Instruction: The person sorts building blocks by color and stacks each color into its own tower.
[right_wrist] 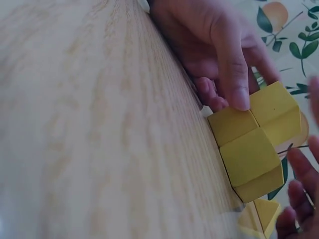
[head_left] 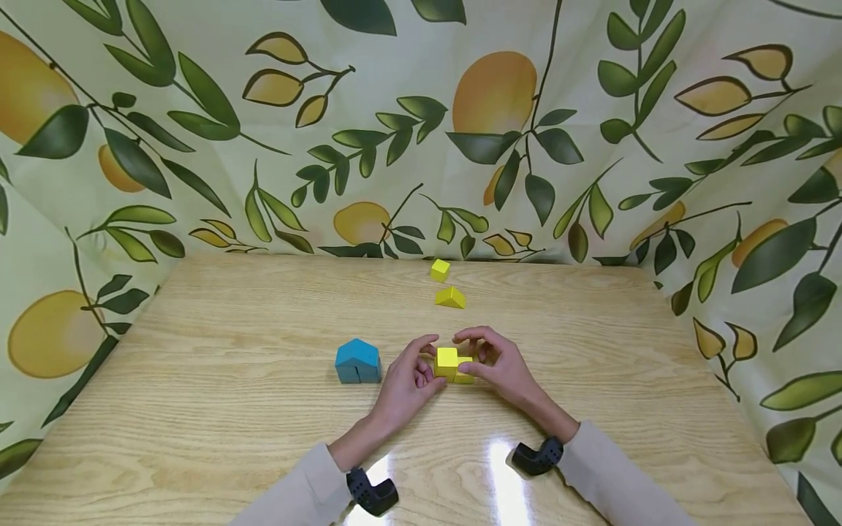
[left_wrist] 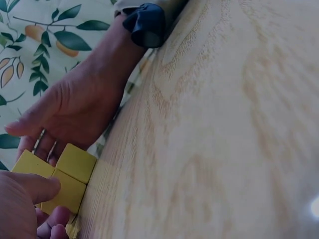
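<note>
Three yellow cubes stand together in front of me: the upper yellow cube (head_left: pixel 446 361) rests on one of two lower yellow cubes (right_wrist: pixel 251 158) set side by side. My left hand (head_left: pixel 403 387) holds the stacked side, its thumb (left_wrist: pixel 42 186) against the near faces and its index finger behind. My right hand (head_left: pixel 505 367) hovers at the right of the blocks, fingers loosely bent and apart, with a gap between them and the cubes in the wrist views. To the left stands a blue house-shaped stack (head_left: pixel 357 361) with a peaked top.
Farther back on the wooden table (head_left: pixel 263 314) lie a yellow triangular block (head_left: pixel 450 297) and, behind it, a loose yellow cube (head_left: pixel 440 270). A leaf-and-fruit patterned cloth (head_left: pixel 395 183) rises along the table's back and sides.
</note>
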Action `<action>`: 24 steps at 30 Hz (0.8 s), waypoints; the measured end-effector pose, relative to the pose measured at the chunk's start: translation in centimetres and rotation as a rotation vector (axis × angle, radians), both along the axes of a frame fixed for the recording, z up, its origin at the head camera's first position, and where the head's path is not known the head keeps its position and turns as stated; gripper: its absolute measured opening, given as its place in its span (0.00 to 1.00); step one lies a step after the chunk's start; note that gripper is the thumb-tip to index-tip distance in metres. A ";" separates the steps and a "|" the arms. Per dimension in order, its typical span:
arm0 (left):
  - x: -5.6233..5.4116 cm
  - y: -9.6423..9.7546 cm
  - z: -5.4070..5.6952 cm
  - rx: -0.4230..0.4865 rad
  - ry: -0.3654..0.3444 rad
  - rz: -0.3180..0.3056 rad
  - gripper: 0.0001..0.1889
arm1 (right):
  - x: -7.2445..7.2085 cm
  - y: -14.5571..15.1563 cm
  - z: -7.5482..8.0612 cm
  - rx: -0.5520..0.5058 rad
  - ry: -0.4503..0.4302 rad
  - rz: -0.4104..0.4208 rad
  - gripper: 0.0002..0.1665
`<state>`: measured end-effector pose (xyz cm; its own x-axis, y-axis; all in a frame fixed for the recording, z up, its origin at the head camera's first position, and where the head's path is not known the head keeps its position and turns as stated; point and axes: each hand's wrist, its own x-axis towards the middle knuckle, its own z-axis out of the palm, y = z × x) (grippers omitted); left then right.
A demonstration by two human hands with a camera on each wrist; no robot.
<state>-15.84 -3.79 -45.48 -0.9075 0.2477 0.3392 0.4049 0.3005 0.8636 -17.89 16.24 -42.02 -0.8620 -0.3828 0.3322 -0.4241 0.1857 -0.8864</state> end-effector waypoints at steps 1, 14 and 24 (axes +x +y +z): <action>0.0 0.0 0.0 0.007 0.011 -0.004 0.35 | -0.1 0.1 -0.1 -0.023 0.006 -0.013 0.21; -0.1 0.0 -0.1 0.050 0.053 -0.008 0.26 | -2.1 1.1 0.3 -0.166 0.023 -0.230 0.12; 0.1 0.0 -0.2 0.049 0.051 -0.008 0.27 | -5.8 1.2 -0.1 -0.149 0.037 -0.392 0.15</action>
<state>-15.70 -3.82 -45.65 -0.8869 0.2363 0.3969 0.4507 0.2547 0.8556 -23.72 17.41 -42.12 -0.9192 0.0266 0.3929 -0.3790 0.2108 -0.9010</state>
